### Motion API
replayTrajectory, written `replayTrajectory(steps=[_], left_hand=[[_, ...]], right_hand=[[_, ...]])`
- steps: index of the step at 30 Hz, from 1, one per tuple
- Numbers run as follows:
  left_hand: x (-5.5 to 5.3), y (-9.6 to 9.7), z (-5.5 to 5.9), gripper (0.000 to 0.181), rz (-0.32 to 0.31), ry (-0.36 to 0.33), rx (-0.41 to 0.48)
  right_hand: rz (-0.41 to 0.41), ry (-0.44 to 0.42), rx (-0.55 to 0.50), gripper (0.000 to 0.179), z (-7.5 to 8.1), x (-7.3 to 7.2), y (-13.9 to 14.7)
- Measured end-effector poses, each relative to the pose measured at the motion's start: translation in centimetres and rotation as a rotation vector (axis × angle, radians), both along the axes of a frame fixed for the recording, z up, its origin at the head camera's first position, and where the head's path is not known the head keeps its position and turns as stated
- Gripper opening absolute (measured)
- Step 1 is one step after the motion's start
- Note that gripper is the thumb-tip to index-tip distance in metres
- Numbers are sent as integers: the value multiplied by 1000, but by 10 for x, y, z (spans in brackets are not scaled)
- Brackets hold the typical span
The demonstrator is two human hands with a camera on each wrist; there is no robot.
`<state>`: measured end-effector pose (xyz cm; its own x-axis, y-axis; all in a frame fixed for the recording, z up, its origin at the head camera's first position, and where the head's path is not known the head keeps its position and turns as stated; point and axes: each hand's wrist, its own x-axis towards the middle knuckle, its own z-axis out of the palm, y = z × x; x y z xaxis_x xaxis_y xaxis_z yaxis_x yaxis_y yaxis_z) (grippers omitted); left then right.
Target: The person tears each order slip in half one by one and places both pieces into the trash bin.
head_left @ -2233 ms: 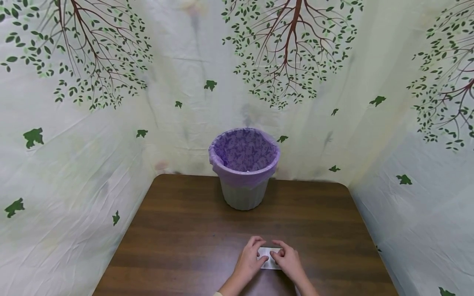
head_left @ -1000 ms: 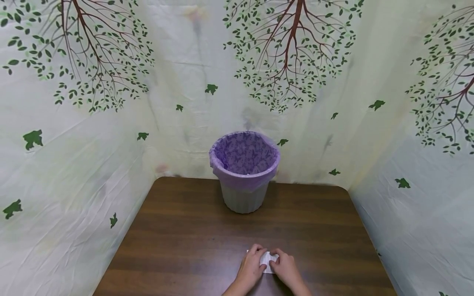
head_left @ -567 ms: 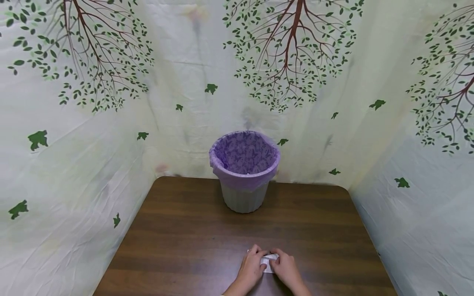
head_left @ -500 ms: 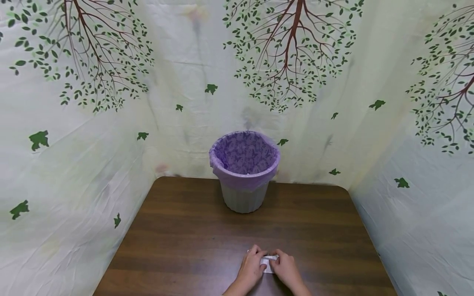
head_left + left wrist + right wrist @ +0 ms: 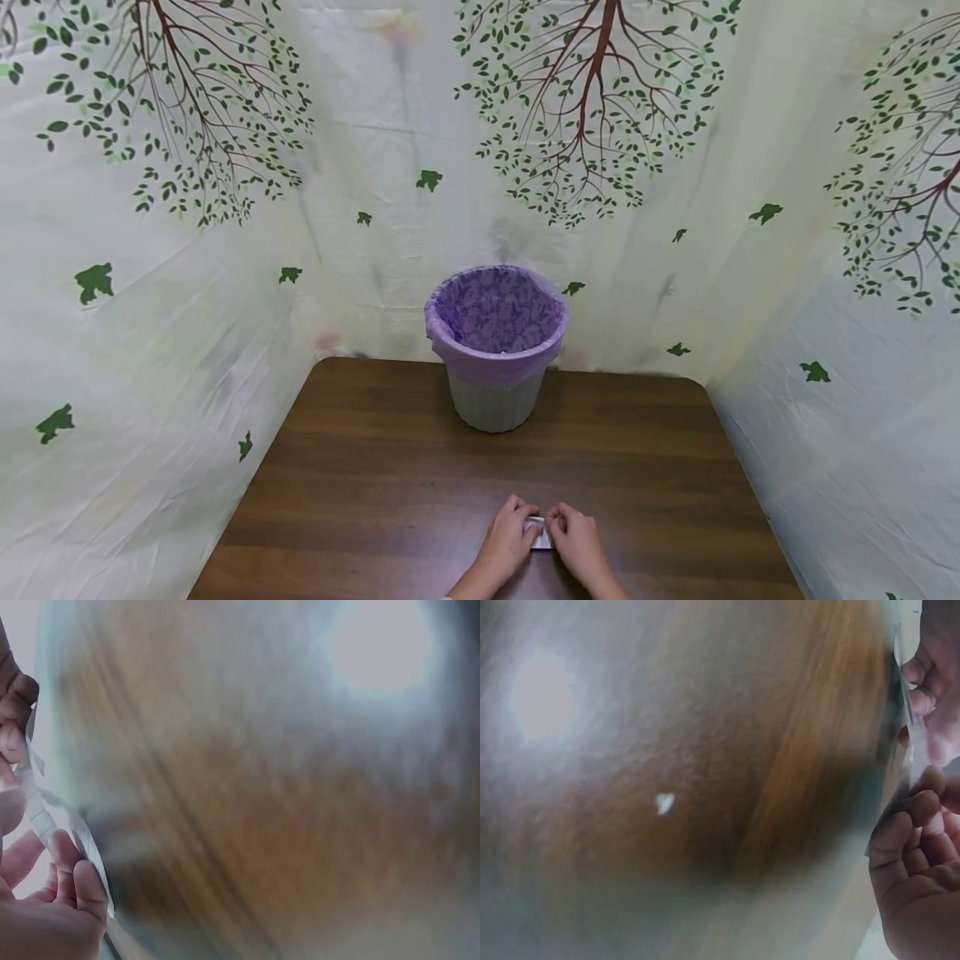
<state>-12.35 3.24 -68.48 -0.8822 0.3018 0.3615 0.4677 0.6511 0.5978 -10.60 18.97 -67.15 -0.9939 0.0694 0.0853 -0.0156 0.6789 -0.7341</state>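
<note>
A small piece of white paper (image 5: 542, 540) is held low over the near part of the table. My left hand (image 5: 504, 537) pinches its left side, thumb on the near face. At the right side, my right hand (image 5: 576, 537) pinches it between thumb and curled fingers. In the left wrist view the paper (image 5: 75, 829) looks bent and bears faint lines. Seen from the right wrist, the paper (image 5: 913, 754) is nearly edge-on, spanning both hands. Fingers cover much of it.
A grey bin (image 5: 495, 404) with a purple liner (image 5: 498, 367) stands at the table's back edge. The brown wooden table (image 5: 360, 467) is enclosed by pale cloth (image 5: 375, 275) with tree and leaf prints. A small white fleck (image 5: 664, 802) shows in the right wrist view.
Both hands have come closer together around the paper, and less of it shows between them. Its far edge curled up earlier. My right fingertips now sit nearer the left hand.
</note>
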Motion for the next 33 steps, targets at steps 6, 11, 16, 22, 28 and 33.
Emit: replayTrajectory(steps=[6, 11, 16, 22, 28, 33], left_hand=[[-4, -2, -1, 9, -2, 48, 49], [-6, -4, 16, 5, 18, -99, 70], [-11, -5, 26, 4, 10, -33, 104], [-14, -7, 39, 6, 2, -20, 172], [-19, -12, 55, 6, -13, -42, 310], [-22, -15, 69, 4, 0, -59, 360]], right_hand=[[10, 29, -9, 12, 8, -1, -4], [23, 23, -33, 5, 14, -4, -6], [55, 7, -81, 15, 20, -8, -7], [58, 1, -152, 11, 30, -12, -10], [73, 16, -217, 16, 45, -17, -13], [73, 37, -218, 16, 60, -22, -16]])
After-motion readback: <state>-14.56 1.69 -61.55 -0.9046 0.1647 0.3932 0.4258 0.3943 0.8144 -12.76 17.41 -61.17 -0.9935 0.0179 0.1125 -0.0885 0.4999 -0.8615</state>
